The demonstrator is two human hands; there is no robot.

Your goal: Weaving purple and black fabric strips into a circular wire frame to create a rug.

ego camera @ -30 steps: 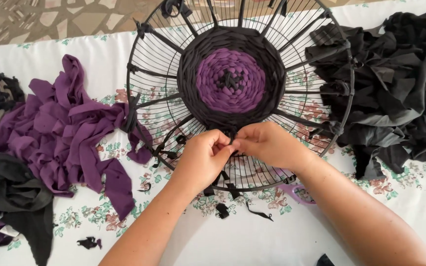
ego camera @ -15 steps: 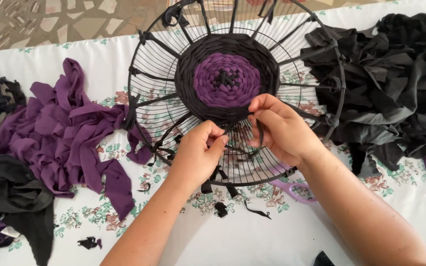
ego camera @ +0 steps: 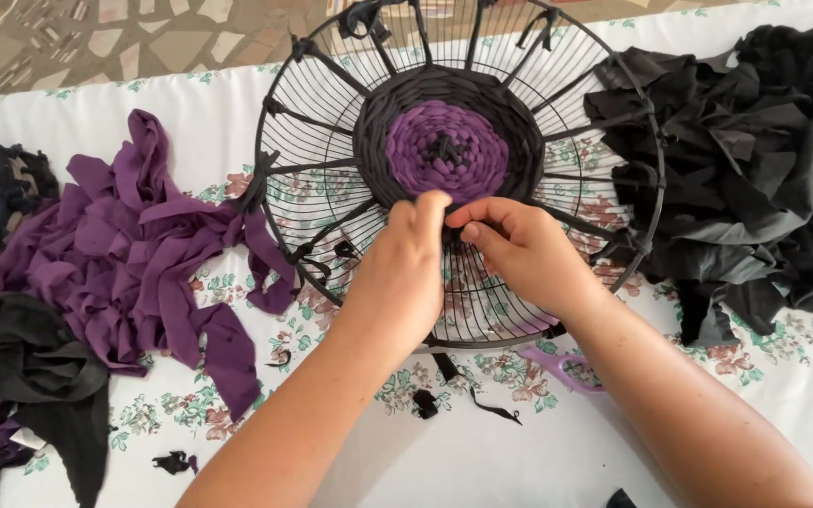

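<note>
Our fingers [ego camera: 430, 209] meet at the centre of the frame, both sets pinched together on a black fabric strip [ego camera: 458, 231] right at the lower edge of the woven disc [ego camera: 444, 146]. The left hand [ego camera: 405, 268] curls its thumb and forefinger down onto the strip; the right hand [ego camera: 519, 249] clenches it from the other side, knuckles touching the left's. How much strip runs beyond the pinch we cannot tell, since the hands cover it.

The disc, purple in the middle with a black ring around it, lies just above our fingertips, toward the top of the frame, so the weave is straight ahead of both hands and about equally near to each. It sits in the hub of a round black wire fan guard [ego camera: 331, 226], whose fabric-wrapped spokes radiate outward; the strip we hold seems to lie along the disc's rim, across those spokes.

Further out on the flowered bench [ego camera: 482, 461], a heap of purple strips [ego camera: 143, 254] fills the left, a black heap [ego camera: 755, 160] the right, and purple scissors [ego camera: 562, 365] peek out below the guard.
</note>
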